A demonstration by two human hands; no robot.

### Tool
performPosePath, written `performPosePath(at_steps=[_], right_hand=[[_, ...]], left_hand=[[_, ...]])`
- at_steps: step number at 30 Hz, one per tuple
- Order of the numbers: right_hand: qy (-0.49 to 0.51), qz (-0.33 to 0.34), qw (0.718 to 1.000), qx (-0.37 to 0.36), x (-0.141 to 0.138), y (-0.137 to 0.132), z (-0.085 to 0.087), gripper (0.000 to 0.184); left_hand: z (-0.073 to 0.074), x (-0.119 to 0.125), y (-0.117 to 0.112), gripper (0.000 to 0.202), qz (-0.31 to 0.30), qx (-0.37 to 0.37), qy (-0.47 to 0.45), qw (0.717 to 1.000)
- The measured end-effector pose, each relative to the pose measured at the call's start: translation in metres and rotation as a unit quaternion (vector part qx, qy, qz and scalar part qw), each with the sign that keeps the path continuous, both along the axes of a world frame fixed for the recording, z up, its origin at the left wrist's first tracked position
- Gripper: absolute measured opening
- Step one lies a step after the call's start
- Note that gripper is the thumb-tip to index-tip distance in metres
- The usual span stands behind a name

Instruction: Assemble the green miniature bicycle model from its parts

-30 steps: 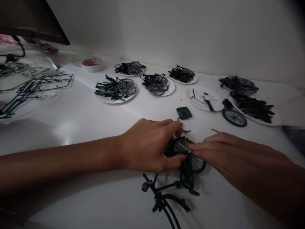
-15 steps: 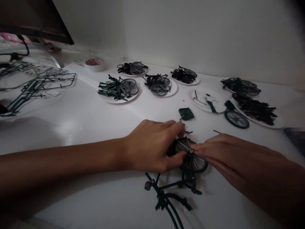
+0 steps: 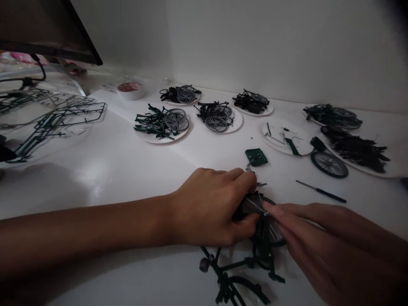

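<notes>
At the far left a dark monitor (image 3: 47, 34) stands behind green lattice-like part frames (image 3: 47, 123), which lie on the white table (image 3: 121, 165). Right of these, toward the far wall, sits a roll of tape (image 3: 131, 94), then a paper plate (image 3: 148, 137) heaped with green bicycle parts (image 3: 156, 121), with more plates of dark parts and grey wheels beyond it and to its right. Nearer, the left hand (image 3: 213, 208) is clamped on a small green model bicycle (image 3: 234, 265), its thumb and fingers around the wheel, which lies at the near middle of the table with the frame stretching toward the near edge. Past that wheel, on the far side, is a square green piece (image 3: 256, 156). From the right, the right hand (image 3: 321, 238) reaches in, fingertips together at the wheel's hub; whether they pinch anything cannot be told. Beyond this hand lie a thin screwdriver (image 3: 331, 195), a loose wheel (image 3: 330, 164) and, farthest right, plates piled with dark parts (image 3: 353, 148).
</notes>
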State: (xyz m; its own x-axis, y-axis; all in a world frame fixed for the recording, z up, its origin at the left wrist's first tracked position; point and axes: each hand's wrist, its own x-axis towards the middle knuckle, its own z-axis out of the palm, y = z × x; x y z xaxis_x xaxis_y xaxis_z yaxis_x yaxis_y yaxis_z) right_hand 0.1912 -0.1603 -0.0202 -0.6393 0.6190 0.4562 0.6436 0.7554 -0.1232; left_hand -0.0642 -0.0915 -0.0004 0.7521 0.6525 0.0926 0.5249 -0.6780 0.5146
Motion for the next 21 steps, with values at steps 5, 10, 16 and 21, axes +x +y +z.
performPosePath(at_steps=[5,10,16,21], right_hand=[[-0.109,-0.002,0.991,0.072,-0.018,-0.009,0.008,0.053],[-0.054,-0.013,0.997,0.047,-0.026,-0.005,0.019,0.038],[0.003,-0.044,0.999,0.015,-0.03,0.006,0.025,0.023],[-0.024,-0.01,1.0,0.001,-0.029,0.01,0.031,0.022]], left_hand=[[0.002,0.001,-0.002,0.032,0.003,-0.016,0.0,1.0],[0.003,0.0,-0.004,0.03,0.005,-0.025,-0.002,1.0],[0.001,0.001,-0.004,0.029,0.019,-0.011,-0.01,1.0],[0.0,0.001,-0.005,0.03,0.021,-0.005,-0.011,1.0]])
